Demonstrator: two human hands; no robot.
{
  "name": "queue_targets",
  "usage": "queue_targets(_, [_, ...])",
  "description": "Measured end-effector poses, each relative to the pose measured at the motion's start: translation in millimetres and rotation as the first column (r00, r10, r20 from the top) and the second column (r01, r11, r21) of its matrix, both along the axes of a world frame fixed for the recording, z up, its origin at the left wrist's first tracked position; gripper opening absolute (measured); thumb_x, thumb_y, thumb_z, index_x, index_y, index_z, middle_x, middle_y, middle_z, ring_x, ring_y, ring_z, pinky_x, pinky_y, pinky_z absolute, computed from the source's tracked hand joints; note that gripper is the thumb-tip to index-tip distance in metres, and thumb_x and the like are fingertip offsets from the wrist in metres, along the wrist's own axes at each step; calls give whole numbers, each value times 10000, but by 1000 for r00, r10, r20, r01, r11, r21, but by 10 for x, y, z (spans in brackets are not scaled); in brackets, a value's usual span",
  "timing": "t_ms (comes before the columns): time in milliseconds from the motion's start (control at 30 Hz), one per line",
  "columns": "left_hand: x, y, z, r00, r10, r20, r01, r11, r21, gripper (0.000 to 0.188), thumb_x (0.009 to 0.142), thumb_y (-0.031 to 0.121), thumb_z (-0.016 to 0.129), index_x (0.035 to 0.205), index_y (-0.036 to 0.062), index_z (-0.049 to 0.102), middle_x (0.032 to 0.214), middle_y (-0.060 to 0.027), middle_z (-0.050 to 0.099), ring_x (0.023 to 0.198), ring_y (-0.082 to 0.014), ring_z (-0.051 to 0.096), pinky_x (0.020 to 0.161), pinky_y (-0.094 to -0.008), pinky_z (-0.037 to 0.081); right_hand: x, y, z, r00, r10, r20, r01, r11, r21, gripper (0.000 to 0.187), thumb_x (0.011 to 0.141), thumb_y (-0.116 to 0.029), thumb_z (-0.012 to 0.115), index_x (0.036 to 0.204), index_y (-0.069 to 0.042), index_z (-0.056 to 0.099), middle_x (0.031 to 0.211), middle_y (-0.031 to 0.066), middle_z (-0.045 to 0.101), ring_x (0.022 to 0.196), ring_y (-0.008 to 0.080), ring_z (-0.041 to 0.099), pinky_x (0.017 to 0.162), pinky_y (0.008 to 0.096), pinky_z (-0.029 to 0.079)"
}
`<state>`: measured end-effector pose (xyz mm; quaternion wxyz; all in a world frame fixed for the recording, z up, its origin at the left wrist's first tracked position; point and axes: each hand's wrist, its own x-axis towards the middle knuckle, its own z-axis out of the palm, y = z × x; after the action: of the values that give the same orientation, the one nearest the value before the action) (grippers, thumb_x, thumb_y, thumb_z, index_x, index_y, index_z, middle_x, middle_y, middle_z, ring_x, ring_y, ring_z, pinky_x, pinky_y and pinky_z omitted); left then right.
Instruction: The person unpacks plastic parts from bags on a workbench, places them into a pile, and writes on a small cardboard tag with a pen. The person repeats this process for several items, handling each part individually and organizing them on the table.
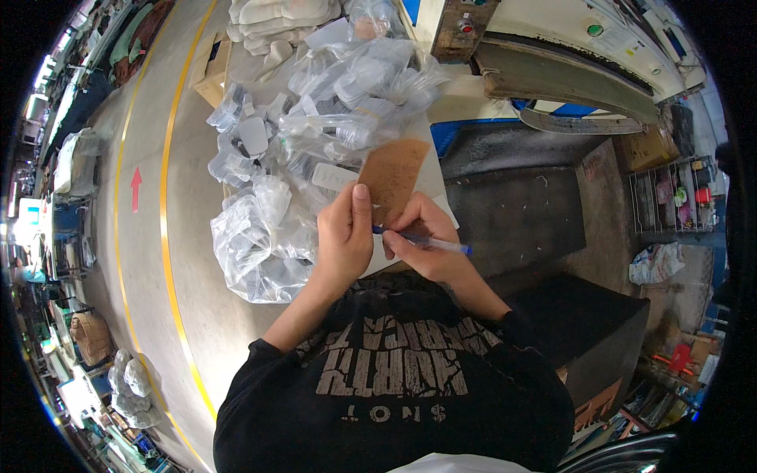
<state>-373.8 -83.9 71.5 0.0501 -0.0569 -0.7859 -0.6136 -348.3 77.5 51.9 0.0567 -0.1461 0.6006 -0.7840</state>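
My left hand (344, 236) is closed on a brown card (394, 175), thumb lying on its near left edge. Faint handwriting covers the card, which is held up in front of my chest. A pen with a clear barrel and a blue end (438, 243) is gripped in my right hand (426, 225), close to the card's lower edge. The pen's tip end lies between both hands and is hard to make out. Just beyond the card, clear plastic bags (339, 130) of light grey, flat cut pieces are heaped on a table. One loose pale piece (333, 176) sits beside the card.
A tied plastic bag (264, 240) of pieces lies at the table's left side. Stacked pale pieces (276, 16) stand at the far end. On the right is a machine (583, 47) with a dark bench (520, 213). Yellow floor lines (165, 197) run along the left aisle.
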Motion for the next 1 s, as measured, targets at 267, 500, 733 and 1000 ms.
queue_targets(267, [-45, 18, -133, 996, -61, 66, 63, 998, -26, 299, 1116, 225, 478, 1052, -27, 627, 667, -116, 576, 635, -131, 521, 574, -352, 454, -43, 178, 240, 985, 170, 32, -172, 945, 278, 128, 1071, -120, 405, 1077, -42, 507, 752, 39, 576, 614, 93, 498, 557, 264, 429])
queue_targets(500, [-49, 111, -87, 960, -153, 236, 110, 976, 187, 320, 1119, 261, 490, 1085, -16, 647, 715, -1, 573, 651, -87, 495, 571, -285, 427, -5, 275, 345, 940, 219, -260, -75, 881, 468, 188, 1008, -5, 450, 1161, -80, 531, 760, 55, 600, 622, 190, 561, 592, 323, 481])
queue_targets(733, [-470, -660, -489, 914, 140, 380, -234, 949, 213, 349, 1093, 382, 530, 1009, 72, 666, 686, 23, 548, 521, -68, 479, 450, -260, 374, 20, 810, 580, 835, 273, -477, 39, 836, 547, 153, 1026, -46, 461, 1144, -57, 557, 823, 58, 605, 611, 176, 560, 609, 320, 499])
queue_targets(1000, [-302, -457, -196, 960, 125, 249, -186, 953, 240, 410, 1121, 374, 467, 862, 69, 557, 654, 21, 510, 544, -63, 467, 484, -247, 373, -172, 698, 433, 898, -309, -315, 425, 794, 434, 156, 1049, -123, 550, 991, -16, 647, 880, 56, 575, 662, 117, 552, 616, 271, 462])
